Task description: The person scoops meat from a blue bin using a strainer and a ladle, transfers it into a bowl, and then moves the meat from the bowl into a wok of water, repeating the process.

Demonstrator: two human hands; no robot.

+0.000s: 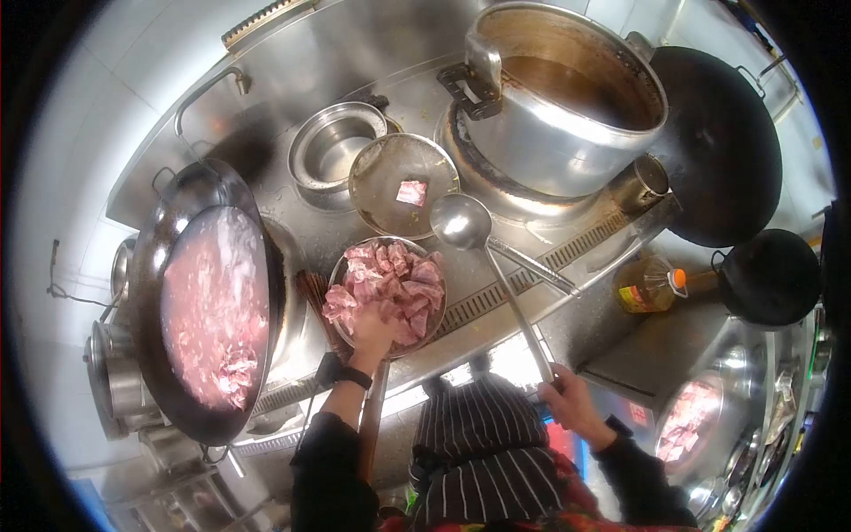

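Observation:
My left hand grips the near rim of a metal bowl heaped with raw pink meat pieces, held over the steel stove top. My right hand holds the long handle of a steel ladle, whose empty bowl sits above the meat bowl, near a shallow metal dish holding one piece of meat. To the left, a large black wok is filled with water and pale meat.
A big steel stockpot of brown liquid stands at the back, with an empty black wok to its right. A small steel pot, an oil bottle, a black ladle pan and another meat bowl surround the stove.

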